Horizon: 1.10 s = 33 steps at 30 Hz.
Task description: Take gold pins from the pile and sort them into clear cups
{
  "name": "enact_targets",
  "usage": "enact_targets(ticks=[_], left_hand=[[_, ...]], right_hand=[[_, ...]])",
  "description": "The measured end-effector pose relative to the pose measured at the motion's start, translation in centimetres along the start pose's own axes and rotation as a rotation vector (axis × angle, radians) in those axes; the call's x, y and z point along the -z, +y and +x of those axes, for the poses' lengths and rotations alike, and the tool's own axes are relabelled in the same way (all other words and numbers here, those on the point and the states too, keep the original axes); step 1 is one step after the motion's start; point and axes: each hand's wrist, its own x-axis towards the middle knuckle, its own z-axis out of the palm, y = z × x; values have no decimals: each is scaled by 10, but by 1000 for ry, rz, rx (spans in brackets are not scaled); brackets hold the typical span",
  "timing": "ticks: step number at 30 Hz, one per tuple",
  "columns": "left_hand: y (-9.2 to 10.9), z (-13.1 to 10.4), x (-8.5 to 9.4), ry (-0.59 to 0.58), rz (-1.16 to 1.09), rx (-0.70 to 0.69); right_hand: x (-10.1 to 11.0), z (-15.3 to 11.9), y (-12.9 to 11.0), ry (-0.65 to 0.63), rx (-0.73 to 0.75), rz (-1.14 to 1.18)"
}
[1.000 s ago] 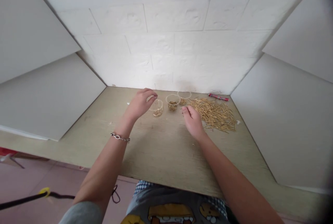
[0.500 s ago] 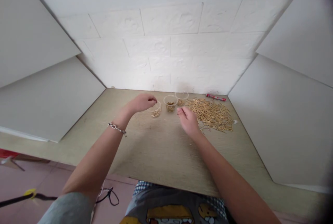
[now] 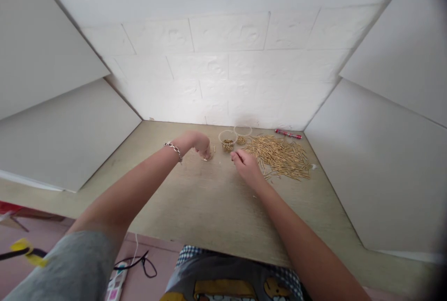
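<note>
At the bottom of the frame is your grey shirt (image 3: 223, 287), with a power strip (image 3: 117, 282) and a black cable (image 3: 151, 270) on the floor (image 3: 164, 263) at lower left. Above these, the bare front of the tabletop (image 3: 206, 208) fills the lower middle. Your right hand (image 3: 246, 166), right of centre, is curled closed, thumb against the fingers; anything pinched there is too small to tell. Your left hand (image 3: 201, 143), with a bracelet (image 3: 173, 151) at its wrist, bends down over the left cup (image 3: 208, 157), hiding most of it; you cannot tell how far its fingers are open or whether they have hold of anything. A lone pin (image 3: 214, 148) lies just beside that hand. Near the centre stand the middle cup (image 3: 228, 131) and, just behind it to the right, the far cup (image 3: 251, 132), both with gold pieces at the bottom. The loose pile of pins (image 3: 282, 156) spreads right of centre. Behind the pile lies a red tube (image 3: 288, 133), near the white wall (image 3: 226, 68).
</note>
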Motion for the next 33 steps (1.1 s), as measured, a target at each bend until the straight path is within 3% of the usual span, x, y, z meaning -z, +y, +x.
enact_targets(ticks=[4,7,14,20,23,25,28,33], left_hand=[[3,3,-1,-110,147,38],[6,4,-2,-124,156,97],[-8,21,-7,70,49,233],[-15,34,-14,102,190,212],[-2,28,-14,-9,404,224],[13,21,-11,-89,516,311],[34,8,-6,-207,533,374],[49,-4,-2,-244,535,392]], right_hand=[[1,1,1,1,-12,9],[1,1,1,5,-2,5],[2,2,0,3,-2,2],[6,3,0,25,-36,-6],[5,4,1,20,-35,-22],[4,4,1,12,-33,-23],[3,3,2,3,-29,-20],[4,3,2,-9,-20,-17]])
